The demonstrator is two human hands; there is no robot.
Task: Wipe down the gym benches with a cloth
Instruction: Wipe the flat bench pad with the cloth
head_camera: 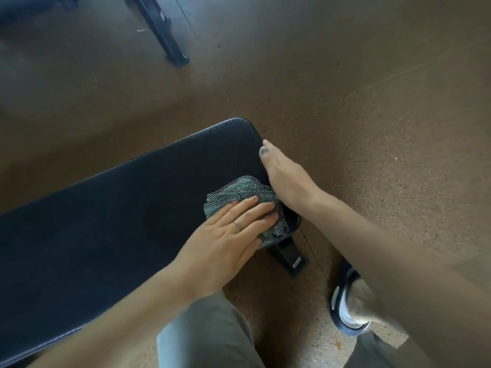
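Running from lower left to upper right, the black bench (111, 221) ends in a rounded end near frame centre. The grey-green cloth (239, 193) lies bunched at that end. The left hand (225, 235) presses it flat, fingers straight and together. The right hand (281, 179) rests on the bench's end edge; its fingers are hidden, so grip unclear.

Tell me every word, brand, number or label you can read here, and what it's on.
No text can be read in this picture.
Small pale sticker on the near bench foot: too small and blurred to read.
Pale label on the far bench leg: also blurred, unreadable.
The bench pad, the cloth and the shoe show no lettering.
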